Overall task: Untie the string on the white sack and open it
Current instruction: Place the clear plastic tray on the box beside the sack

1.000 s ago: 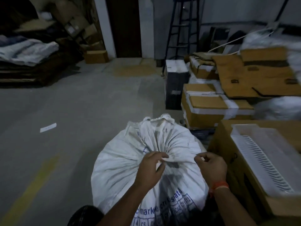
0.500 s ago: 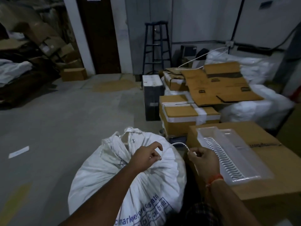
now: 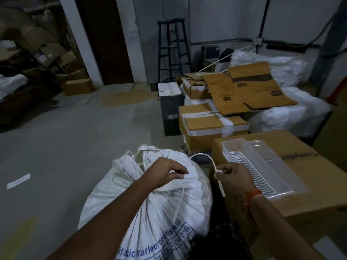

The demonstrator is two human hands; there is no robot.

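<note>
A full white sack [image 3: 161, 207] with blue print stands on the floor right in front of me, its gathered neck bunched at the top. A thin white string [image 3: 201, 156] arcs between my hands above the sack. My left hand [image 3: 167, 172] sits over the gathered neck and pinches the string, whose loose length hangs down the sack's front. My right hand [image 3: 232, 177], with an orange band at the wrist, pinches the string's other end to the right of the sack; a short tail dangles below it.
A large cardboard box [image 3: 308, 177] with a clear plastic tray [image 3: 253, 166] on top stands close at the right. Taped boxes [image 3: 210, 128], flattened cardboard and white bags lie behind it. A dark stool [image 3: 173, 51] is at the back wall. Bare concrete floor [image 3: 65, 147] spreads left.
Both hands were pinching at the sack's tied neck; the string has since come loose and is drawn out between them, with my right hand moved away to the right.
</note>
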